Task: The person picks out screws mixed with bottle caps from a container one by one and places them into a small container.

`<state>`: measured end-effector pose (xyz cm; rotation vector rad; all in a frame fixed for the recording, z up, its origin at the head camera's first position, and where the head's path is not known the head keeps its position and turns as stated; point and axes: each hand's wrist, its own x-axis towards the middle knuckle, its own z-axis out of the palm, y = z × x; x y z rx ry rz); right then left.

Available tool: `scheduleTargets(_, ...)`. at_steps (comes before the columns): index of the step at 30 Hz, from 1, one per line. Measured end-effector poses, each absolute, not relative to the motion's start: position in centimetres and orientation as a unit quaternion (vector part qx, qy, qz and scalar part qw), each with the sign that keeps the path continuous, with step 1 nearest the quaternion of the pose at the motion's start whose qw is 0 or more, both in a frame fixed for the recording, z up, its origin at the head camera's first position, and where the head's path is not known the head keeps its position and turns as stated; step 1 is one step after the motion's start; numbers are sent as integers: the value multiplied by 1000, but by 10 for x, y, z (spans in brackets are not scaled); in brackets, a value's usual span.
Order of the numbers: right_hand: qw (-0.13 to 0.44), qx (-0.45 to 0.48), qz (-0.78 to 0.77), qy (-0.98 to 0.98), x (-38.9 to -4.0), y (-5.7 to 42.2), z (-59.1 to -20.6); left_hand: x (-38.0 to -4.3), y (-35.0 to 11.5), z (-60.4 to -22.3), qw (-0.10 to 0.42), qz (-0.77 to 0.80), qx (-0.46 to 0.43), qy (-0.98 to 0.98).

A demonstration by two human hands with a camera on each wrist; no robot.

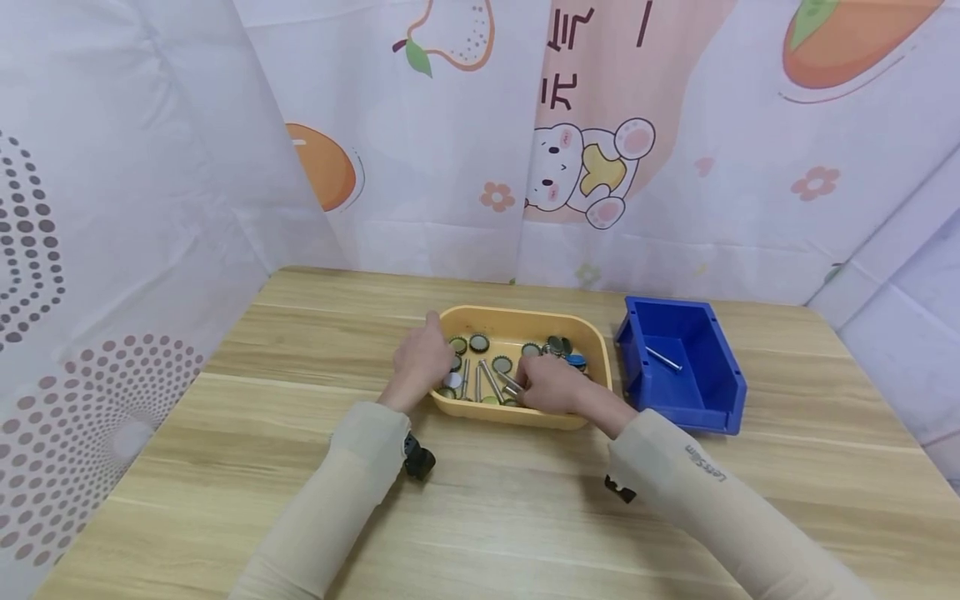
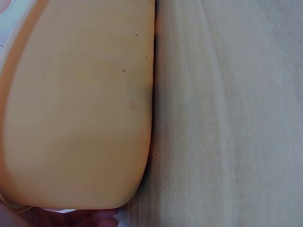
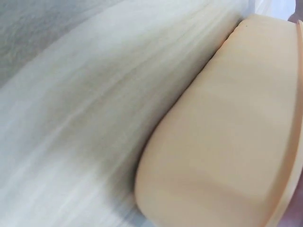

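A yellow plastic tray (image 1: 517, 414) holds several bottle caps (image 1: 478, 342) and several long silver bolts (image 1: 491, 382). At its left end, my left hand (image 1: 424, 358) grips the rim; in the left wrist view, fingers (image 2: 90, 220) show against the tray's outer end wall. My right hand (image 1: 551, 383) reaches over the near rim into the tray. Its fingertips pinch a silver bolt (image 1: 510, 381), partly covered by the hand. The right wrist view shows mainly the tray's outer wall (image 3: 222, 127), with the fingers hidden behind it.
To the right of the tray stands a blue open-front bin (image 1: 720, 358), with one silver bolt (image 1: 663, 359) lying inside. Both containers rest on a wood-grain table (image 1: 480, 517). A printed curtain (image 1: 420, 225) hangs along the back edge, with white cloth on both sides.
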<state>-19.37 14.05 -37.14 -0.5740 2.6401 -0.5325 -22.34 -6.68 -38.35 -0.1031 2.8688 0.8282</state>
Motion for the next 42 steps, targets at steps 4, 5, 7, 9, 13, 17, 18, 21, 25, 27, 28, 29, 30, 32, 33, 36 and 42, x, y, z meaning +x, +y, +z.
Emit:
scheduleTargets(4,195,-214,-243,926,-197,147,-374,-223,-66,-383,77,276,-31,957)
scheduleTargets(5,194,-220,-253,922,-197,148,-374,-223,-66,-383,77,276,-32,957)
scheduleTargets(7,193,-233,-266,915,-198,150,-374,-222,-66,-382,77,275,-33,958)
scheduleTargets(9,191,-244,-274,911,-199,152,-374,-222,-66,-382,77,273,-34,958)
scheduleTargets(13,188,-256,-281,906,-200,154,-375,-222,-67,-382,75,271,-35,959)
scheduleTargets(17,195,-254,-288,903,-200,155,-374,-223,-68,-382,73,272,-35,959)
scheduleTargets(18,196,-254,-289,902,-200,156,-373,-223,-68,-382,73,272,-35,959)
scheduleTargets(21,195,-252,-289,903,-200,157,-369,-223,-68,-382,73,272,-36,959)
scheduleTargets(25,186,-246,-296,904,-201,159,-363,-223,-68,-383,73,272,-36,959)
scheduleTargets(27,185,-239,-303,904,-202,161,-361,-223,-67,-384,73,274,-34,958)
scheduleTargets(28,186,-235,-308,903,-202,163,-361,-223,-67,-384,73,274,-33,958)
scheduleTargets(29,187,-233,-312,902,-203,164,-361,-224,-67,-384,72,274,-32,958)
scheduleTargets(30,190,-231,-315,901,-203,165,-360,-224,-66,-384,71,273,-32,959)
scheduleTargets(32,192,-229,-322,898,-204,167,-359,-224,-66,-385,69,272,-31,959)
scheduleTargets(33,192,-229,-327,897,-204,168,-359,-224,-66,-385,68,271,-31,960)
scheduleTargets(36,195,-227,-340,892,-205,170,-357,-224,-67,-385,69,271,-31,960)
scheduleTargets(42,203,-218,-379,876,-206,175,-350,-225,-66,-385,70,269,-34,960)
